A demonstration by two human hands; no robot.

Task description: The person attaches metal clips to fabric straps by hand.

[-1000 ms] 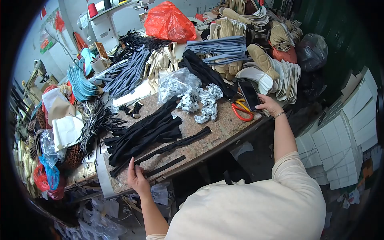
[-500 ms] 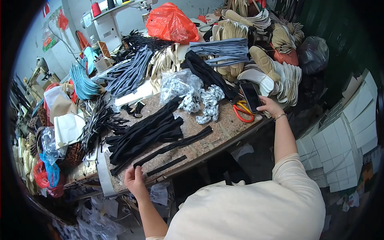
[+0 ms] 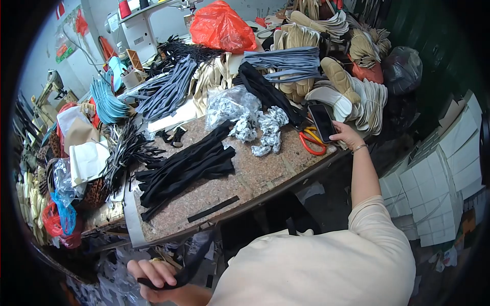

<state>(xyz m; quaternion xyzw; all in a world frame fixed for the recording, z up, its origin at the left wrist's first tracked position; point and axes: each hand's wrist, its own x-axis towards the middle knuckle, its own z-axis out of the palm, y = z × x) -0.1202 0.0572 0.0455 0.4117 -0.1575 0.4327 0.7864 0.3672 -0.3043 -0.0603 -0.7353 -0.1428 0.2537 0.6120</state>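
Below the table's front edge, my left hand (image 3: pixel 157 279) is closed around one end of a black fabric strip (image 3: pixel 196 262), which trails up to the right. My right hand (image 3: pixel 347 135) grips a dark-screened smartphone (image 3: pixel 321 123) at the table's right end. Beside the phone lie scissors (image 3: pixel 312 143) with red and yellow handles. A pile of black fabric strips (image 3: pixel 189 166) rests on the speckled tabletop (image 3: pixel 260 166). One short black strip (image 3: pixel 213 209) lies alone near the front edge.
Crumpled silvery wrapping (image 3: pixel 270 130) and clear plastic (image 3: pixel 232 107) sit mid-table. Behind are grey-blue strips (image 3: pixel 166 92), a red plastic bag (image 3: pixel 223 28) and a sewing machine (image 3: pixel 140 38). Stacked insoles (image 3: pixel 367 102) crowd the back right. White sheets (image 3: pixel 434 178) stand at right; scraps litter the floor.
My left hand has lifted the long black strip off the tabletop and drawn it down and left, past the front edge. My right hand still holds the smartphone in nearly the same place.
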